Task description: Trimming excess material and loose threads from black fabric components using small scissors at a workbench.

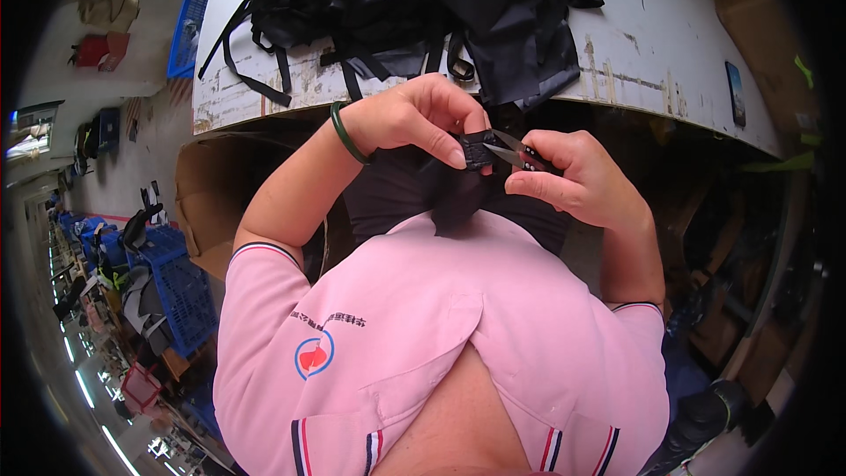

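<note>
Pink shirt fills my view up close. Past it, left hand (414, 119) has its fingers clamped on a black strap (476, 152), and right hand (577, 178) is closed on snips (518, 153), blades touching it. Beyond, black fabric (414, 0) is heaped on the desk (652, 44).

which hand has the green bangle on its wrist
The left hand, pinching the black fabric piece; the right hand, holding small snips, has a bare wrist.

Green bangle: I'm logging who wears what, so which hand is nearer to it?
Left. The bangle circles the wrist right behind the left hand; the right hand, holding snips, is well off to its right.
</note>
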The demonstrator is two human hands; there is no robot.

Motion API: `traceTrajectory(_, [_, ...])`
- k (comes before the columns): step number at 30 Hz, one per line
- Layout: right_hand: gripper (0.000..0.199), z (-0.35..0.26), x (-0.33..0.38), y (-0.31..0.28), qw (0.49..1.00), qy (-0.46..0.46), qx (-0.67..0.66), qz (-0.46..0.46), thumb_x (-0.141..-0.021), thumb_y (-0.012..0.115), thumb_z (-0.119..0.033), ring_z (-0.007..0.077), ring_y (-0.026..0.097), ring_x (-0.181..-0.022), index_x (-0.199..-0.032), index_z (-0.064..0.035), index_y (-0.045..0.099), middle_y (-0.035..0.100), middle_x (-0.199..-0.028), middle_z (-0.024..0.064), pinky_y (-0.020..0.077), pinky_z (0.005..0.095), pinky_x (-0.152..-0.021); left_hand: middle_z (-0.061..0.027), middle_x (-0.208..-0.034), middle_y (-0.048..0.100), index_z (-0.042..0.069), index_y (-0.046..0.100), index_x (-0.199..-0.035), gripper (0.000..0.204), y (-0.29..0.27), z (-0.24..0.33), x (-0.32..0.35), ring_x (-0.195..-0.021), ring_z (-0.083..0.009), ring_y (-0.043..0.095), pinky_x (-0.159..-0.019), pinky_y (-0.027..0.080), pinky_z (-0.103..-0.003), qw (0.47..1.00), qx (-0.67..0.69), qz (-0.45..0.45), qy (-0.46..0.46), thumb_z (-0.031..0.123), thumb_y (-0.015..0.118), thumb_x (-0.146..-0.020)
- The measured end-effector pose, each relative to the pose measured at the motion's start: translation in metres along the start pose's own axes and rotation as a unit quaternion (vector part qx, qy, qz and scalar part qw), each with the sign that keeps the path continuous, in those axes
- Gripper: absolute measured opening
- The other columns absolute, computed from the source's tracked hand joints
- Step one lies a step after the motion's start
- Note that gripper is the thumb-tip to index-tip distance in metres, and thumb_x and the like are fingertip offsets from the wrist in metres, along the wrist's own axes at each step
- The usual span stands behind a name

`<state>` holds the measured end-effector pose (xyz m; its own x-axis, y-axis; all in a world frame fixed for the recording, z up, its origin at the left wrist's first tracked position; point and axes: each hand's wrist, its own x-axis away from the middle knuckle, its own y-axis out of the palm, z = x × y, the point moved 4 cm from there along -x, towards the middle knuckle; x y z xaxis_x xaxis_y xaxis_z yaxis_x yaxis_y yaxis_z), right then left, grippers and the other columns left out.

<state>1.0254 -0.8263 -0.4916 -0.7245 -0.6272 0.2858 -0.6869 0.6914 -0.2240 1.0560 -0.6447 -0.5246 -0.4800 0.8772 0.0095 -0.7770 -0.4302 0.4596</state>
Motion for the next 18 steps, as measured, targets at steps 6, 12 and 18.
traceTrajectory(6, [0.033,-0.0008,0.0011,-0.0009,0.995,-0.054,0.077,-0.029,-0.079,0.072,-0.029,0.0088,0.037,-0.048,-0.072,-0.0019,0.054,0.043,-0.052,0.0034,0.0309,0.0262,-0.045,-0.0115,-0.087,0.067,-0.005,0.065,-0.088,0.016,0.0008,-0.0018,-0.0036,-0.082,-0.0155,0.063,-0.079,0.046,-0.025,0.993,0.055,-0.095,-0.053,0.000,0.068,-0.073])
traceTrajectory(12, [0.022,-0.0014,0.0029,0.0012,0.989,-0.091,0.115,-0.032,-0.078,0.073,-0.018,0.0071,0.042,-0.050,-0.076,-0.0020,0.057,0.048,-0.056,0.0004,0.0317,0.0230,-0.046,-0.0114,-0.088,0.067,-0.005,0.065,-0.089,0.017,0.0004,-0.0055,-0.0042,-0.083,-0.0166,0.063,-0.080,0.046,-0.026,0.988,0.062,-0.119,-0.071,0.000,0.069,-0.073])
traceTrajectory(18, [0.033,0.0035,0.0030,0.0036,0.994,-0.083,0.071,-0.024,-0.078,0.073,-0.029,0.0158,0.040,-0.046,-0.073,-0.0025,0.054,0.046,-0.053,0.0081,0.0339,0.0283,-0.046,-0.0113,-0.088,0.067,-0.005,0.065,-0.088,0.016,0.0015,-0.0027,-0.0030,-0.083,-0.0161,0.063,-0.080,0.046,-0.025,0.991,0.051,-0.103,-0.064,0.001,0.069,-0.073])
